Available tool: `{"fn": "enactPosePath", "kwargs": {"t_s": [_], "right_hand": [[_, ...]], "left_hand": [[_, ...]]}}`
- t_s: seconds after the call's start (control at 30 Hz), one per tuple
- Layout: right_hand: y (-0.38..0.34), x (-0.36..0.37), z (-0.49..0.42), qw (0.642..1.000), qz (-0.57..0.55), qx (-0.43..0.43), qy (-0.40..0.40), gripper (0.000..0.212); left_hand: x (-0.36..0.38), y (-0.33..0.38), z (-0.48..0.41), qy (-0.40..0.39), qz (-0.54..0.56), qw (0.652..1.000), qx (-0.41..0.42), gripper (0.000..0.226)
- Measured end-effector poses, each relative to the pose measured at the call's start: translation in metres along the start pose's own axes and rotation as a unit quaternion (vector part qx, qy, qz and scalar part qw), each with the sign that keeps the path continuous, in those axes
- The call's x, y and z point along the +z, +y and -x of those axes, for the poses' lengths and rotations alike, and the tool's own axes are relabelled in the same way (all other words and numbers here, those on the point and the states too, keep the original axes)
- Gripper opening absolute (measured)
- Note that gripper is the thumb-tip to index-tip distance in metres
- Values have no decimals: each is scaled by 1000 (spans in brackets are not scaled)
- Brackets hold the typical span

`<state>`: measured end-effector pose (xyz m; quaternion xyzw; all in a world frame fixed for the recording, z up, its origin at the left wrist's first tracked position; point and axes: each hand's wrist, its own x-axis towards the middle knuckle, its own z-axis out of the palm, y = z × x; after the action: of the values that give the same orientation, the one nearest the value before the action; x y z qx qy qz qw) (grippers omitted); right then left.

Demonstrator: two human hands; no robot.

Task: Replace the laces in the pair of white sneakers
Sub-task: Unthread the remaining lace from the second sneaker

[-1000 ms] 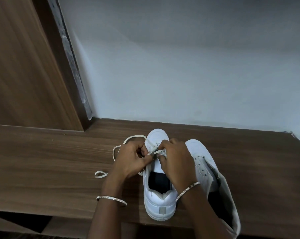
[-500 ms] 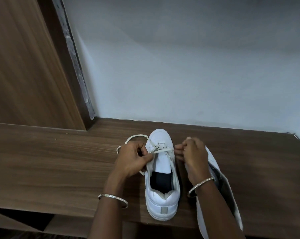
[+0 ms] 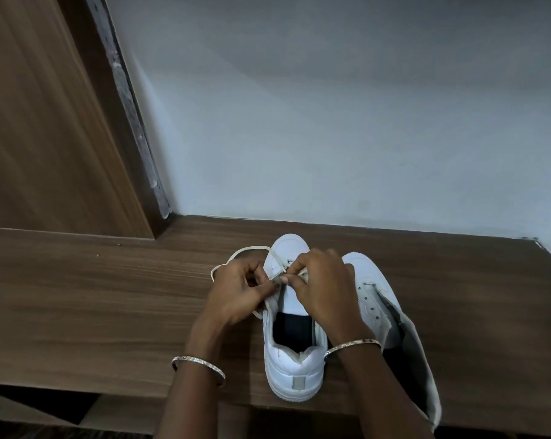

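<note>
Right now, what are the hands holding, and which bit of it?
The left hand and right hand both pinch the white lace where it crosses over the tongue of the sneaker; its loose loop trails off to the left.

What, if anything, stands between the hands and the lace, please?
Nothing visible does: the left hand and the right hand both pinch the lace over the sneaker; the other sneaker lies beside it.

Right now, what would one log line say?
phase: lacing | left hand: pinches lace | right hand: pinches lace | sneaker: upright on table, toe away | second sneaker: unlaced, beside it
</note>
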<state>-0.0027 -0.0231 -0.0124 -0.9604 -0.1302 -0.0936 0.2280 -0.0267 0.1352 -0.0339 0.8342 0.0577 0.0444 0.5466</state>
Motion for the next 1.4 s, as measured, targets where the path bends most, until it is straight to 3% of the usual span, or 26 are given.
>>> {"fn": "enactPosePath", "kwargs": {"t_s": [0.07,0.17,0.23,0.37,0.5,0.57,0.7,0.8,0.9,1.03,1.1,1.23,1.33,1.4], "right_hand": [[2,-2,0,1000,-17,6,-15,17],[-1,-2,0,1000,20,4,-13,10],[1,-3,-1,999,-30,29,-1,10],[23,-21,-10,961,-203,159,100,15],[55,-39,-9,937,-159,275,145,11],[57,-38,-8,948,-146,253,130,9],[32,-27,-10,977,-183,68,85,9],[12,-10,-7,996,-85,17,-27,16],[-3,2,-3,1000,7,7,-15,7],[5,-7,-6,994,-76,66,33,8],[17,-20,-8,980,-124,133,86,12],[43,-43,-5,939,-118,262,190,15],[43,-42,-3,943,-95,251,197,5],[35,-35,-2,962,-58,217,156,12]], "left_hand": [[1,-2,-1,-1,-5,1000,5,24],[1,-4,-4,-2,-14,1000,8,24],[0,-7,-5,0,-18,1000,7,24],[-1,-9,-5,-7,-6,1000,-5,24],[-1,-10,-7,-7,-7,1000,-4,22],[-1,-10,-7,-9,-6,1000,-4,20],[0,-8,-6,-4,-9,1000,-1,21],[-1,-7,-6,-7,-5,1000,-1,23],[-2,-8,-6,-11,-6,1000,7,25],[-3,-11,-7,-9,-4,1000,4,24],[-3,-10,-6,-12,-9,1000,2,24],[-1,-9,-6,-14,7,1000,-4,26],[-1,-9,-7,-11,3,1000,-4,24],[-1,-7,-6,-14,2,1000,-5,23]]}}
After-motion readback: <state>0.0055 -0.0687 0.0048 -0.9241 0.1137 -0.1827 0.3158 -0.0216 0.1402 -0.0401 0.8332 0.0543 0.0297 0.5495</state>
